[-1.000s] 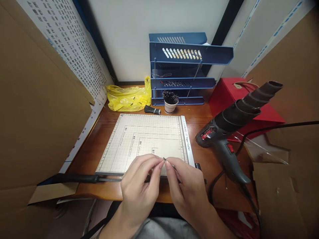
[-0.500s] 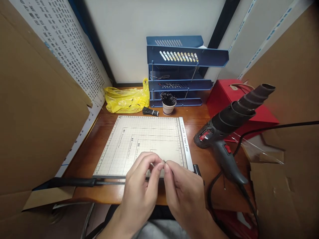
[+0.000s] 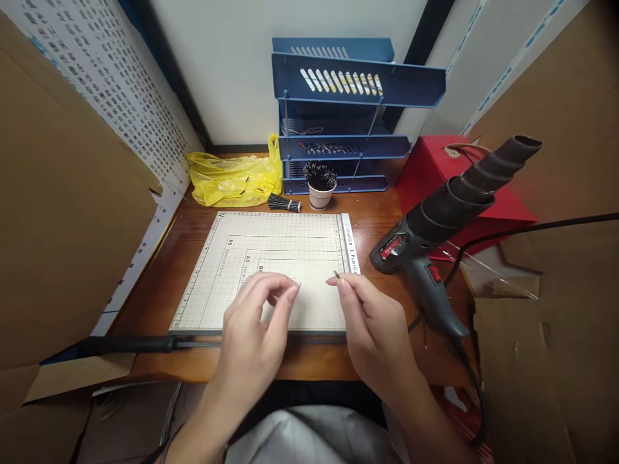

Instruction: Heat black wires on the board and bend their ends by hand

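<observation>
Cardboard walls [image 3: 62,174] and a white panel [image 3: 217,71] are enclosing a brown wooden table [image 3: 159,277], where a pale, gridded paper cutter [image 3: 290,248] is filling the middle. Behind it, a blue rack [image 3: 377,147] is standing against the panel. On the right, a gray-and-black heat gun [image 3: 435,216] is blocking part of a red box [image 3: 505,216]. Beside the rack, a crumpled yellow bag [image 3: 232,177] is lying flat. Above the cutter's near half, two bare hands are facing each other, apart. Thumb and forefinger of the left hand [image 3: 256,325] are curling close together; whether they are holding anything is impossible to tell. Farther back, a cup [image 3: 320,198] is holding black wires [image 3: 320,175], and a tied bundle [image 3: 284,203] is lying beside it. Clamped between right thumb and forefinger, a thin, dark piece [image 3: 337,274] is poking above the right hand [image 3: 377,328].
</observation>
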Demonstrator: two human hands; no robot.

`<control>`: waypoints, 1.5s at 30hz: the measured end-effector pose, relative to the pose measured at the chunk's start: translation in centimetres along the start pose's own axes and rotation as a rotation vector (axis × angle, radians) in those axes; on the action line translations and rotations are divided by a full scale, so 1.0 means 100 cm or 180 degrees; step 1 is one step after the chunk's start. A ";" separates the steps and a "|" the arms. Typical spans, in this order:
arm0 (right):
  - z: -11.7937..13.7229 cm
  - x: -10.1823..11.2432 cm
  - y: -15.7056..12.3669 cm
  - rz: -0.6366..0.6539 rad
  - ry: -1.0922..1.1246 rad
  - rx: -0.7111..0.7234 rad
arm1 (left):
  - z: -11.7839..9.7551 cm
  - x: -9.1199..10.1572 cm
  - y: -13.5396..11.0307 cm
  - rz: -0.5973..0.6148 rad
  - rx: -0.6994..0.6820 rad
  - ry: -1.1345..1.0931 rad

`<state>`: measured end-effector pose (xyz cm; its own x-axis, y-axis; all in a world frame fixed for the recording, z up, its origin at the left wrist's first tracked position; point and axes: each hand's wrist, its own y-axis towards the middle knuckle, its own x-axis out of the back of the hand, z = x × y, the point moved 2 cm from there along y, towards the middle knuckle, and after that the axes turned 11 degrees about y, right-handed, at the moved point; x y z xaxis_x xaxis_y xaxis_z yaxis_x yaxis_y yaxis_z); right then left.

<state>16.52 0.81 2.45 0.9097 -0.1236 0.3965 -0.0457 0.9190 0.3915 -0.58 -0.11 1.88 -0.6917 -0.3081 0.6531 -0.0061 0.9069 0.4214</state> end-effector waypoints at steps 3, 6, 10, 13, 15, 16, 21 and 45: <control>0.000 0.003 -0.002 0.0231 0.0308 -0.0230 | 0.017 -0.014 0.009 0.0182 -0.0096 0.0265; -0.001 0.004 -0.005 0.0322 0.0528 -0.0315 | 0.025 -0.029 0.009 0.0445 -0.0154 0.0494; -0.002 0.002 -0.006 0.0386 0.0731 -0.0273 | 0.030 -0.038 0.007 0.0545 -0.0027 0.0603; -0.001 0.001 -0.007 0.0403 0.0881 -0.0278 | 0.025 -0.031 0.006 0.0476 0.0056 0.0515; 0.001 0.001 -0.008 0.0405 0.1037 -0.0319 | 0.016 -0.022 0.004 0.0427 0.0129 0.0008; 0.002 0.001 -0.009 0.0431 0.1128 -0.0351 | 0.010 -0.017 0.003 0.0436 0.0198 -0.0367; 0.008 0.000 -0.012 0.0728 0.1493 -0.0553 | -0.012 0.002 -0.002 0.0509 0.0551 -0.1421; 0.018 -0.003 -0.017 0.1050 0.1535 -0.0568 | -0.011 0.003 -0.014 0.0393 0.1245 -0.2090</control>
<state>15.62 -1.42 3.12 0.9456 0.3232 0.0361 -0.3249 0.9337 0.1503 0.06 -1.76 2.16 -0.9896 -0.0752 0.1224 -0.0711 0.9968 0.0371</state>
